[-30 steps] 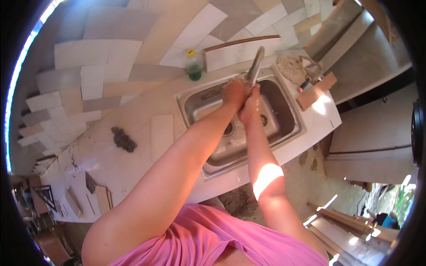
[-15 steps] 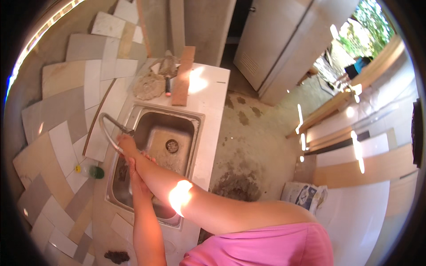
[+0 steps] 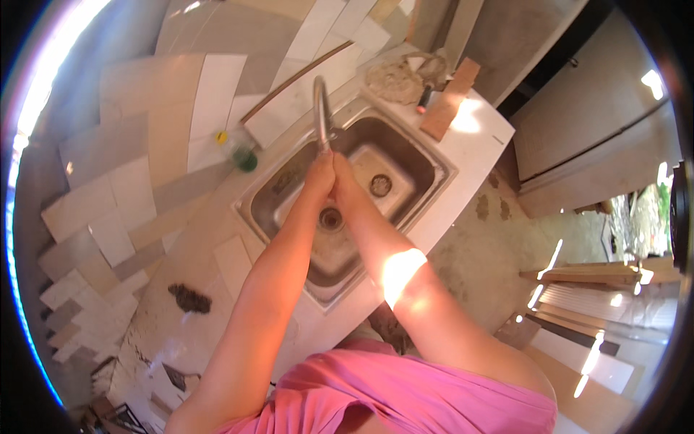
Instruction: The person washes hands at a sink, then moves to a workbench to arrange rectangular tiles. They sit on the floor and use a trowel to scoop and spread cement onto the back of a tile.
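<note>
My two hands meet over a stainless steel sink (image 3: 425,207), just below the mouth of a curved metal faucet (image 3: 321,101). My left hand (image 3: 319,177) and my right hand (image 3: 344,173) are pressed side by side, touching each other. Their fingers are too small and hidden to make out, and no held object shows. Whether water runs over them cannot be seen clearly. Two drains show in the sink: a far one (image 3: 381,185) to the right of my right hand, and a nearer one (image 3: 331,220) between my forearms.
Left of the sink lies a clear bottle (image 3: 237,152) with a yellow cap and green contents. At the back of the white counter (image 3: 473,170) are a crumpled tan cloth-like heap (image 3: 395,81) and a brown board (image 3: 450,100). A dark clump (image 3: 189,297) sits nearer left.
My left hand has left my right wrist and joined the right hand under the faucet's mouth. The right hand has come away from the faucet's base. The view has turned, shifting the sink rightward.
</note>
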{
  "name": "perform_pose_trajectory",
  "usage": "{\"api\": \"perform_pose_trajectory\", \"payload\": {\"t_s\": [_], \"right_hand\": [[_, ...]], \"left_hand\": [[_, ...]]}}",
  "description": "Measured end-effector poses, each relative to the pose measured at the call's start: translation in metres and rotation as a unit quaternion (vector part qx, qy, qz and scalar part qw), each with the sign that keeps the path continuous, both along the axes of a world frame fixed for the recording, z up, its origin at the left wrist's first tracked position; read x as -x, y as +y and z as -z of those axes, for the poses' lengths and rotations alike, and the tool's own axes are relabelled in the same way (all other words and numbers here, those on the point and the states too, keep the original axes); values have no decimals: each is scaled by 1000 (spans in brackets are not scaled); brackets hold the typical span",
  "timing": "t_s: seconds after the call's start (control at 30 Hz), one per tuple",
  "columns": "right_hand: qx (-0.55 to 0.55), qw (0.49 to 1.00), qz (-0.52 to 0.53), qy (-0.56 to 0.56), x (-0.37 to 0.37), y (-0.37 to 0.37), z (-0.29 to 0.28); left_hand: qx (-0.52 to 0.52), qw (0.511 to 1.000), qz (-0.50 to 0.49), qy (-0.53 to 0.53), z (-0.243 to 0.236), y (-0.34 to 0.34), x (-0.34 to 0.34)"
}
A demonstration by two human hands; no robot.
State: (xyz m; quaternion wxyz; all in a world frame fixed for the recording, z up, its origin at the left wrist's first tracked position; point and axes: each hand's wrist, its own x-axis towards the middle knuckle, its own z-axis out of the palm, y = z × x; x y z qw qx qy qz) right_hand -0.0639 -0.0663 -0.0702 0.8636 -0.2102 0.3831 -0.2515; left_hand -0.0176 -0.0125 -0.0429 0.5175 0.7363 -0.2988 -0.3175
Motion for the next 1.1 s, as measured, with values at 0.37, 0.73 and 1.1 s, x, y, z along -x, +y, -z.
{"api": "perform_pose_trajectory", "payload": {"t_s": [0.37,0.73,1.1], "right_hand": [[-8,972,-229,-43,40,-149,34],[940,221,-235,113,-10,-172,13],[810,447,-11,380,75,-93,-28]], "left_hand": [[-50,960,72,-266,-83,99,30],[-295,901,228,-223,-122,236,34],[-143,937,5,-319,-116,368,8]]}}
